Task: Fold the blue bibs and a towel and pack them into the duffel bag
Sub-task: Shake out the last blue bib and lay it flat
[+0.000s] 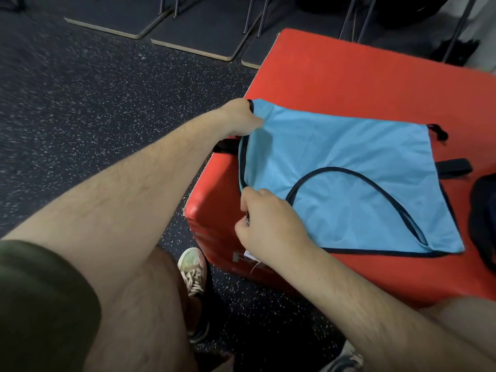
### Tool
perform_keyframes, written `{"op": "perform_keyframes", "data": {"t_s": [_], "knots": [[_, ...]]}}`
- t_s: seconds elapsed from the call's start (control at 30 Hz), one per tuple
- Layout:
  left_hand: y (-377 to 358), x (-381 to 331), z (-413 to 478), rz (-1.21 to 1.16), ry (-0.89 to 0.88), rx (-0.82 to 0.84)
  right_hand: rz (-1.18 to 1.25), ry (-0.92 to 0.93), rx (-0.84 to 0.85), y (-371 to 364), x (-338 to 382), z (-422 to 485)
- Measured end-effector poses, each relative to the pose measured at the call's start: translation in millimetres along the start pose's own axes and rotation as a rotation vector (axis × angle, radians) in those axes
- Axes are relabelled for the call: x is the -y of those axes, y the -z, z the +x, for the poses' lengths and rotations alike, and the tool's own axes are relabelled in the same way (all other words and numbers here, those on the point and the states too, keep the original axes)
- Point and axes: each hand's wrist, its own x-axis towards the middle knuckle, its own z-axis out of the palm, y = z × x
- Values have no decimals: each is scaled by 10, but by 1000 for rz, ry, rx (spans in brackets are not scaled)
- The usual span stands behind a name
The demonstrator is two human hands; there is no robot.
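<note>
**Q:** What is shown, and how does it look?

**A:** A light blue bib (349,167) with dark navy piping lies flat on the red padded surface (335,76). A curved opening edged in the same piping arcs across its near half, from about 9 o'clock round towards 4 o'clock of the cloth. The fabric is smooth, with faint creases.

**Q:** How do your hands meet it?

**A:** My left hand (239,116) grips the far corner at 10 o'clock of the bib, fingers curled round the piped edge. My right hand (268,224) pinches the near corner at 8 o'clock, fingers closed on the hem. A small white tag shows just below that hand, against the side of the red block.

**Q:** What surrounds it?

**A:** At 3 o'clock a black strap (453,166) lies just beside the bib's right edge, and a dark bag (483,221) sits at the frame's right margin, near the bib; I cannot tell whether they touch. A black loop (438,132) protrudes at the bib's 2 o'clock corner. Below, at 6 o'clock, my sneaker (193,269) rests on the speckled dark floor (80,103). Chair legs and dark mats (188,38) stand at 12 o'clock, well apart.
</note>
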Motion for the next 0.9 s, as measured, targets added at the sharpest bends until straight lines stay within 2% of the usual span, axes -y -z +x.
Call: {"op": "perform_keyframes", "data": {"t_s": [0.1, 0.23, 0.33, 0.43, 0.5, 0.6, 0.7, 0.8, 0.9], "knots": [[26, -6, -37, -21, -4, 0, 56, -11, 0, 4, -5, 24], [170, 109, -66, 0, 8, -102, 233, -5, -20, -32, 22, 61], [366, 253, -119, -56, -13, -188, 459, 30, -42, -23, 103, 100], [536, 365, -170, -50, -81, -278, 746, 108, -1, 56, 271, 108], [589, 324, -202, -44, -108, -310, 855, 129, 32, 129, 335, 91], [550, 92, -252, -140, -155, -316, 853, 62, 54, 229, 277, 30], [424, -211, -295, -185, -208, -265, 855, -17, -42, 330, 106, -90], [275, -488, -335, -135, -260, -179, 788, -80, -141, 372, -161, -233], [130, -667, -357, -88, -288, -116, 786, -177, -145, 389, -418, -339]]}}
